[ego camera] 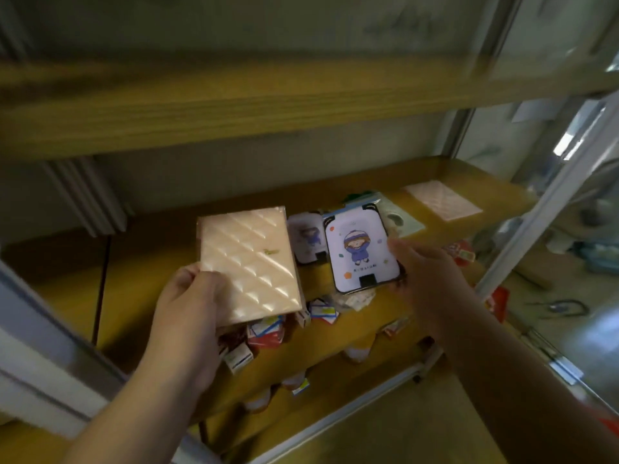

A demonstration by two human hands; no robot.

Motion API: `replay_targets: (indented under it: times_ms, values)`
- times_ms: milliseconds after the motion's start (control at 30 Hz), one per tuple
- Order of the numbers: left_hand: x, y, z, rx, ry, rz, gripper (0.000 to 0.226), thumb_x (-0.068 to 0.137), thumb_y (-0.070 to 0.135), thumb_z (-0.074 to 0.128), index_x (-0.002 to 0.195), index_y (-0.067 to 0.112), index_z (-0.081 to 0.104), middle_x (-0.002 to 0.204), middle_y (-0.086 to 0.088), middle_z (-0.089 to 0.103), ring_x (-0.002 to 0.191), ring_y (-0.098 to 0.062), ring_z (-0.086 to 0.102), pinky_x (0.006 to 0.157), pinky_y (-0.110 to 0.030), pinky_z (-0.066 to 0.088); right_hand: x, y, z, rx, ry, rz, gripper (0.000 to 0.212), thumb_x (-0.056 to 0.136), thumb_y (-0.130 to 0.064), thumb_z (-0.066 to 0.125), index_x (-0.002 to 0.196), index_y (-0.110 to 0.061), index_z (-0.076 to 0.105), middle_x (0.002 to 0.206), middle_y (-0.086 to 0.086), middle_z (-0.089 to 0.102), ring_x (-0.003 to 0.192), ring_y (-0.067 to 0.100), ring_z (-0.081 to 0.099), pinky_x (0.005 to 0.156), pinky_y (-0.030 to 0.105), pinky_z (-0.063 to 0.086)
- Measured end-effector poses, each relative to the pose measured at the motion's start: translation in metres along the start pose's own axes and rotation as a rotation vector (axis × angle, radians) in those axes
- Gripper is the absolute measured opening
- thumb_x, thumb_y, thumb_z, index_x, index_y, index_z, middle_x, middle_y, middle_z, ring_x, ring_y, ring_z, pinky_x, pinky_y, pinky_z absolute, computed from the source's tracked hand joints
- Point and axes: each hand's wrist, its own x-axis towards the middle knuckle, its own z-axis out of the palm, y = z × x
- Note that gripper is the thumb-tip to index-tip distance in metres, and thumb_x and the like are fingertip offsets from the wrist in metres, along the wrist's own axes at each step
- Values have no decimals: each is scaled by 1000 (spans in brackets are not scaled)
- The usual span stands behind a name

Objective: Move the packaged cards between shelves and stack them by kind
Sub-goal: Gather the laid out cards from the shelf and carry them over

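Holding a pink quilted pack (248,262), the left hand (187,316) grips its lower left corner, thumb on the face and fingers behind; the pack is lifted above the middle shelf (140,272) and tilted, its upper edge toward the back wall.

Right hand (425,272): closed on the right edge of a cartoon card pack (363,252), white-faced with black corners and a figure in blue hat and coat. Whether this pack is lifted or resting on the items under it cannot be told.

Second cartoon pack (306,237): same pattern, blurred, lying on the shelf between the two held packs, partly covered by both.

Pale green pack (400,219): just behind the right hand's pack, mostly hidden.

Second pink quilted pack (442,199): lying flat at the far right of the same shelf, well apart from the others.

Small boxes (264,329): red, white and blue, loosely scattered along the shelf's front edge below both held packs; print illegible.

Upper shelf (234,105): wooden board across the top of the view, blurred.

Lower shelf (294,383): partly visible beneath, with further small items too blurred to identify.

Metal frame post (549,195): pale upright at right; floor beyond it, with indistinct objects.
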Motion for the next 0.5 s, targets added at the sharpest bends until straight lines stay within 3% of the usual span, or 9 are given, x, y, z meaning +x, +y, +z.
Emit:
replay_targets:
  times_ms: [67, 167, 267, 367, 433, 500]
  values:
    - [20, 0, 9, 0, 20, -1, 30, 90, 17, 65, 71, 39, 70, 72, 6, 77, 62, -12, 75, 43, -26, 54, 32, 0, 8, -97, -20, -1, 26, 99, -31, 56, 89, -18, 76, 70, 1, 75, 57, 11, 68, 50, 24, 52]
    - [42, -2, 16, 24, 47, 1, 20, 91, 18, 64, 83, 36, 69, 71, 9, 76, 59, -6, 73, 45, -20, 52, 74, 2, 27, -232, -67, -61, 33, 100, -30, 53, 98, -1, 69, 63, 0, 62, 51, 9, 55, 48, 23, 45]
    - [55, -4, 21, 41, 49, -16, 22, 91, 21, 65, 80, 39, 71, 76, 7, 77, 64, -8, 74, 50, -22, 52, 99, 7, 43, -388, -109, -64, 31, 102, -36, 50, 90, -14, 68, 68, 3, 64, 48, 4, 55, 48, 19, 46]
    - [63, -4, 28, 54, 38, -13, 27, 93, 20, 64, 76, 40, 72, 79, 6, 78, 68, -10, 75, 55, -26, 52, 114, 8, 50, -420, -106, -78, 29, 100, -35, 55, 91, -13, 70, 79, 13, 72, 58, 14, 67, 59, 33, 59]
    - [66, -7, 32, 68, 45, -17, 21, 93, 19, 63, 82, 35, 71, 79, 4, 77, 67, -10, 74, 59, -29, 51, 120, 11, 52, -597, -62, -214, 25, 98, -36, 56, 85, -19, 70, 77, 6, 72, 65, 18, 69, 63, 34, 57]
    - [66, -9, 36, 72, 55, -15, 17, 94, 18, 61, 87, 31, 69, 77, 5, 75, 65, -9, 73, 58, -29, 51, 123, 16, 51, -657, -63, -311, 20, 96, -38, 58, 78, -32, 64, 68, -8, 69, 62, 8, 66, 55, 27, 53]
